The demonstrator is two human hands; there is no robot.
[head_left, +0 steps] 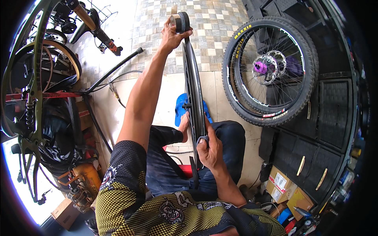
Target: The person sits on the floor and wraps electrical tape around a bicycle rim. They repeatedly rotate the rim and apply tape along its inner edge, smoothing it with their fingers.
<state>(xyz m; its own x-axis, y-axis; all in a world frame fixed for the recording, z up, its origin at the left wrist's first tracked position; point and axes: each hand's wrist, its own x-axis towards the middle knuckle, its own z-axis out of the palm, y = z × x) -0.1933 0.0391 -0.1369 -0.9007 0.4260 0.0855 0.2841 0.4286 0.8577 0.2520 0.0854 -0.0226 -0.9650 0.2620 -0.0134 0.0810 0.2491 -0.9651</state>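
Yellow-and-black jersey (pixel 157 214) foremost, the person steadies a spoked wheel (pixel 195 78) upright between bent legs (pixel 231 141), left hand (pixel 171 40) gripping a tape roll (pixel 183 22) at its far edge, right hand (pixel 212 154) pinching a grey cloth (pixel 202 139) against its near edge. If either grip loosened, the wheel could tip sideways.

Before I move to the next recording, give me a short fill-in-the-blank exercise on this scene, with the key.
1. The left grip holds the roll at the wheel's ____ end in the picture (upper or lower).
2. The cloth is bunched in the person's ____ hand.
3. The sandals on the floor are coloured ____.
4. Among the tyres at right, the nearer hub is coloured ____.

Missing words: upper; right; blue; purple.
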